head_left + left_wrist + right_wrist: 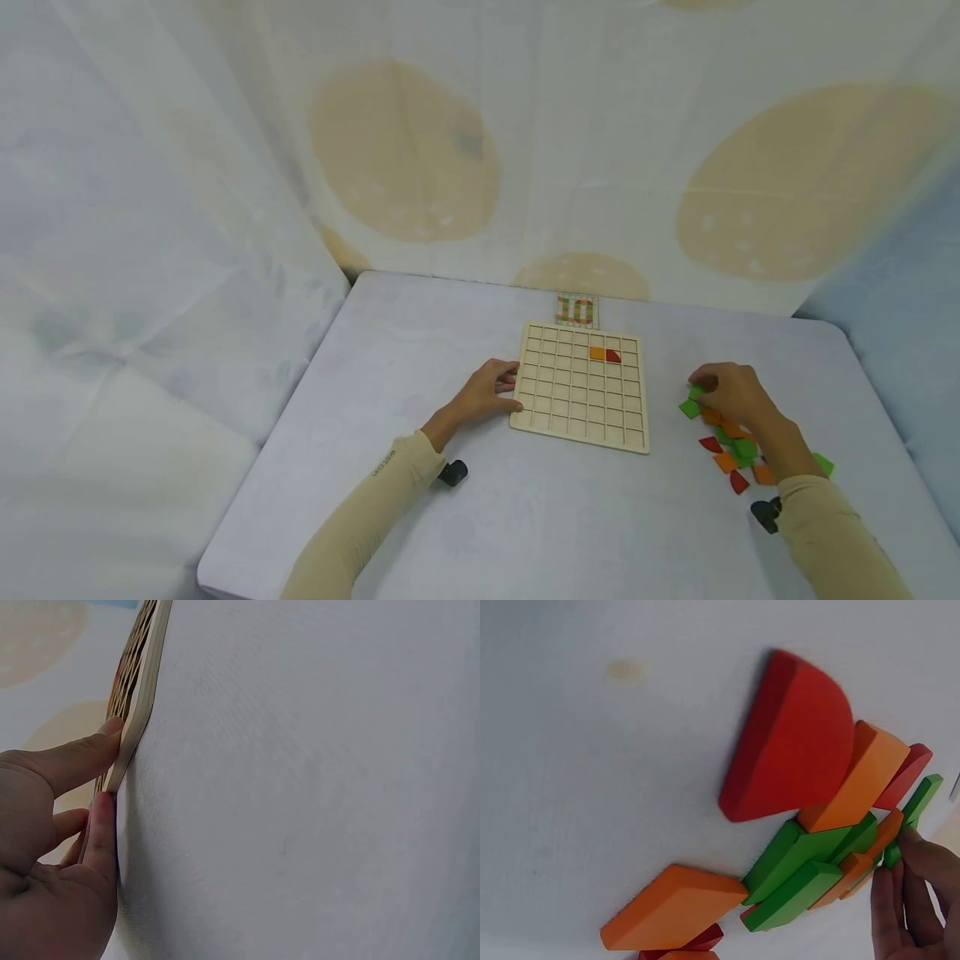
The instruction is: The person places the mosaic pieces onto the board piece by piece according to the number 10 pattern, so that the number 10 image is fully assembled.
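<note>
A pale wooden grid board [555, 412] lies on the table, bearing one orange square [597, 353] and a red quarter-round piece [613, 356] near its far side. My left hand [486, 392] holds the board's left edge, thumb on the rim and fingers against the side, as the left wrist view also shows. Off to the right, my right hand [733, 392] pinches a green block [892, 853] at the far end of a loose pile. In the right wrist view the pile has a large red quarter-round block [799, 742], orange blocks [675, 904] and green blocks [795, 896].
Behind the board lies a small pattern card [577, 310] with coloured shapes. The white table [420, 333] has rounded corners, with patterned curtains [577, 167] around it. A green piece [822, 464] sits right of my right forearm. Each wrist carries a black device [453, 473].
</note>
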`<state>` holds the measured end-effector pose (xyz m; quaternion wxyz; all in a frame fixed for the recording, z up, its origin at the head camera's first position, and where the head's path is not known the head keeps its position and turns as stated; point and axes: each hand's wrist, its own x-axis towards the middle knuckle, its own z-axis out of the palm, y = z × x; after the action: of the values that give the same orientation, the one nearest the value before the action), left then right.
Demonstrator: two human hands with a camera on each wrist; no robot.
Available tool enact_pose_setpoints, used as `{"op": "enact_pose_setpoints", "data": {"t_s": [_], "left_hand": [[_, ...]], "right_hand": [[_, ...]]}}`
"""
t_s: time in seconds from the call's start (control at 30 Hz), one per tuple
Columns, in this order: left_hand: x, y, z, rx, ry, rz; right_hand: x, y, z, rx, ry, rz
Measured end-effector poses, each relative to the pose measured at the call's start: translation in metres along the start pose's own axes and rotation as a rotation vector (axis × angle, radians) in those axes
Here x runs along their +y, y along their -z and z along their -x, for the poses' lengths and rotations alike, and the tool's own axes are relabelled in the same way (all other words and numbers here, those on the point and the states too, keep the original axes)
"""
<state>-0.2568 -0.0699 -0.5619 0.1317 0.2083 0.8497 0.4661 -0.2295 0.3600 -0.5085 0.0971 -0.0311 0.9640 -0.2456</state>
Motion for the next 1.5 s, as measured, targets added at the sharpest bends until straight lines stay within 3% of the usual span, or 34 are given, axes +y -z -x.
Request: {"op": "enact_pose_setpoints", "data": {"t_s": [0.37, 0.57, 0.9, 1.13, 1.5], "left_hand": [[0.001, -0.001, 0.000, 0.004, 0.006, -0.017], [0.003, 0.001, 0.001, 0.006, 0.017, -0.005], [-0.001, -0.002, -0.003, -0.001, 0.020, 0.011], [0.000, -0.003, -0.003, -0.009, 0.015, 0.018], [0.000, -0.003, -0.001, -0.006, -0.003, 0.035]], "right_hand": [[-0.007, 0.008, -0.002, 0.082, 0.024, -0.032], [-0.038, 0.008, -0.018, 0.121, 0.086, -0.093], [-0.084, -0.017, -0.051, 0.071, 0.173, -0.133], [-0.089, -0.027, -0.061, 0.057, 0.224, -0.130], [-0.086, -0.040, -0.069, 0.045, 0.191, -0.097]]}}
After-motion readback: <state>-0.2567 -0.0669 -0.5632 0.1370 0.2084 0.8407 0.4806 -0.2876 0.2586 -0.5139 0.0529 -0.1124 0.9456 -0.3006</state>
